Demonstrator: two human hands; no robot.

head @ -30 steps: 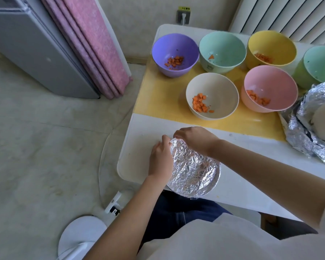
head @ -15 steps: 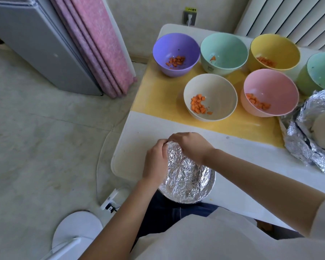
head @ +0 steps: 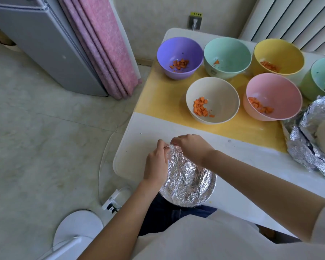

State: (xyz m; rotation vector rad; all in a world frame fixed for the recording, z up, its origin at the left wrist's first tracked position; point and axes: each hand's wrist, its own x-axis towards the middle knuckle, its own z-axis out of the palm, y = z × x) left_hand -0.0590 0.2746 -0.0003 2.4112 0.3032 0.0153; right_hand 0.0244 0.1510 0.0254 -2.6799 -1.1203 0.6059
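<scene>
A round bowl covered in crinkled aluminium foil (head: 188, 182) hangs tilted over the near edge of the white table (head: 251, 160). My left hand (head: 157, 164) holds its left side, fingertips pinching the foil at the far rim. My right hand (head: 191, 147) comes over the top and pinches the same foil edge from the right. What the bowl holds is hidden by the foil.
Several coloured bowls stand on a yellow mat (head: 158, 98): purple (head: 179, 57), cream (head: 212, 102) and pink (head: 272, 96) ones hold diced carrot. A second foil-wrapped bowl (head: 315, 136) sits at the right. A grey fridge (head: 45, 44), pink curtain (head: 101, 44) and white round base (head: 77, 228) stand left.
Both hands stayed on the foil's far rim, working along it. The foil-covered bowl shifted slightly toward me and the view drifted a little to the left.
</scene>
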